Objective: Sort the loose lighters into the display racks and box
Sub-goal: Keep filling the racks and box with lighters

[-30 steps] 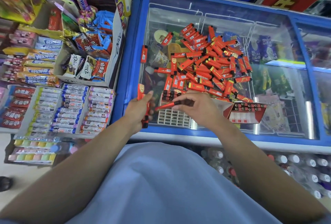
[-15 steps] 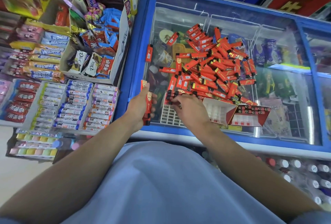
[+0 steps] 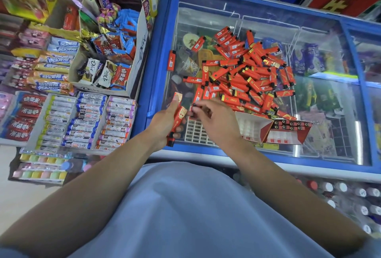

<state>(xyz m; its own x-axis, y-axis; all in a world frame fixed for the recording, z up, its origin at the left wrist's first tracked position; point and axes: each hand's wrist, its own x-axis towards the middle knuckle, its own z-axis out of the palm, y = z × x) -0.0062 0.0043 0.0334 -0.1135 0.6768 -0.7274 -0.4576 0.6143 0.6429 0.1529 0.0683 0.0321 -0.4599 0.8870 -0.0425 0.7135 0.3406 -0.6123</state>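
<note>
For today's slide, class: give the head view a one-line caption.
Left hand grips red lighters while right hand picks from the pile on the freezer lid.

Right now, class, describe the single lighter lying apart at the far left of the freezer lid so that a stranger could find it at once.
Start at the blue-framed glass freezer lid and find the big heap of red lighters on it. Look left of the heap, towards the blue frame. There the lone lighter lies lengthwise by itself, black cap pointing away, white barcode label up, touching no other lighter.
</note>
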